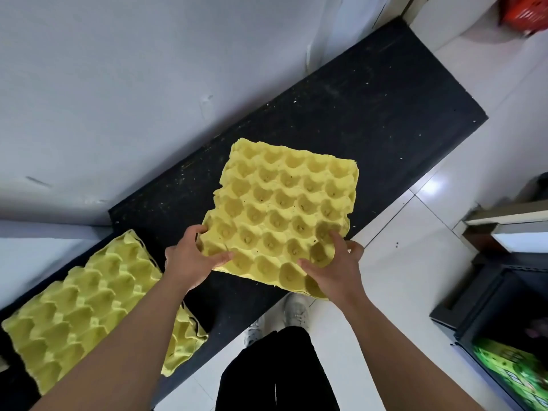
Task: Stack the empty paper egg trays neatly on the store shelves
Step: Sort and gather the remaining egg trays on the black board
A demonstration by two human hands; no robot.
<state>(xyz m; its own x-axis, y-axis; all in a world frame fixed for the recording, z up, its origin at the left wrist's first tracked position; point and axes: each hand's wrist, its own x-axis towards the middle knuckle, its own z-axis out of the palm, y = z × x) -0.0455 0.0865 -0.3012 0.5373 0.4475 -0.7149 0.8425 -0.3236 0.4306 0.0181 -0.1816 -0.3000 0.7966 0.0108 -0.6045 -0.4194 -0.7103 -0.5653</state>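
Note:
A yellow paper egg tray (281, 203) lies over the black shelf (370, 114), its near edge jutting past the shelf's front. My left hand (189, 262) grips its near left corner, thumb on top and fingers curled round the edge. My right hand (335, 271) grips the near right corner, thumb and forefinger spread over the cups. A second pile of yellow egg trays (86, 307) rests on the shelf to the left, partly hidden by my left forearm.
A pale wall (118, 84) rises behind the shelf. White floor tiles (400, 277) lie to the right, with my shoes (293, 312) below the tray. A dark cabinet holding a green box (510, 366) stands at the lower right. A red basket (525, 10) sits at the top right.

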